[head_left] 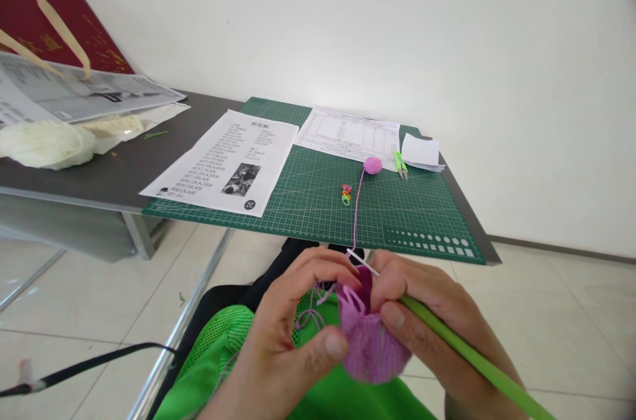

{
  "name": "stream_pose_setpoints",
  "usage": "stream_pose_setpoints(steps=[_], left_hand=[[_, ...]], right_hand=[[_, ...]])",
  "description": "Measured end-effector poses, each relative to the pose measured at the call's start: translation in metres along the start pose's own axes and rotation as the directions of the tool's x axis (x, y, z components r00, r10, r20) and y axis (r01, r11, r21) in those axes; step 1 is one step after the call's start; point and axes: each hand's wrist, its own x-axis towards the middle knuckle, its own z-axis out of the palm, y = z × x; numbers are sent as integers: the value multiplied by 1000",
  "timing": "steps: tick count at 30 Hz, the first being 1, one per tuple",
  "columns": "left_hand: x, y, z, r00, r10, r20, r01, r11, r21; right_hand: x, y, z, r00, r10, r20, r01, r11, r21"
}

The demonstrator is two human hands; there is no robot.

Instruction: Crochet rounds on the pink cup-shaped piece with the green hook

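Observation:
A pink-purple crocheted piece (373, 348), shaped like a small cup, is held above my lap. My left hand (291, 320) grips its left rim, thumb outside and fingers over the top. My right hand (422, 294) is closed round a crochet hook (460, 344) with a green handle and a metal tip. That tip points up and left over the opening, close to my left fingers. Yarn (356, 218) runs from near the hook up to a small pink yarn ball (372, 165) on the mat. Loose strands hang left of the piece.
On the green cutting mat (318, 175) lie a printed pattern sheet (233, 155), a form (348, 135), stitch markers (346, 193), green thread snips (400, 165) and a white paper stack (421, 151). A pale yarn skein (47, 144) and a dark red bag (54, 16) are at left.

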Motion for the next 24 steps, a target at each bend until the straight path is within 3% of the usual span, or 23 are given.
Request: stream_pose_setpoints(steps=[8, 17, 19, 22, 24], left_hand=[[6, 1, 9, 997, 39, -64, -31, 992, 121], [5, -1, 10, 997, 82, -16, -78, 983, 164], [3, 0, 10, 996, 81, -24, -76, 981, 180], [2, 1, 11, 997, 79, -17, -74, 977, 200], [3, 0, 12, 997, 75, -4, -72, 976, 206]], right_hand=[[-5, -2, -4, 999, -33, 35, 40, 976, -214], [-8, 0, -5, 994, -105, 8, 103, 953, -284], [-8, 7, -3, 972, -207, -108, 171, 946, -274], [-10, 15, -2, 849, -341, -404, 272, 937, -218], [-12, 15, -1, 845, -334, -417, 312, 942, -123]])
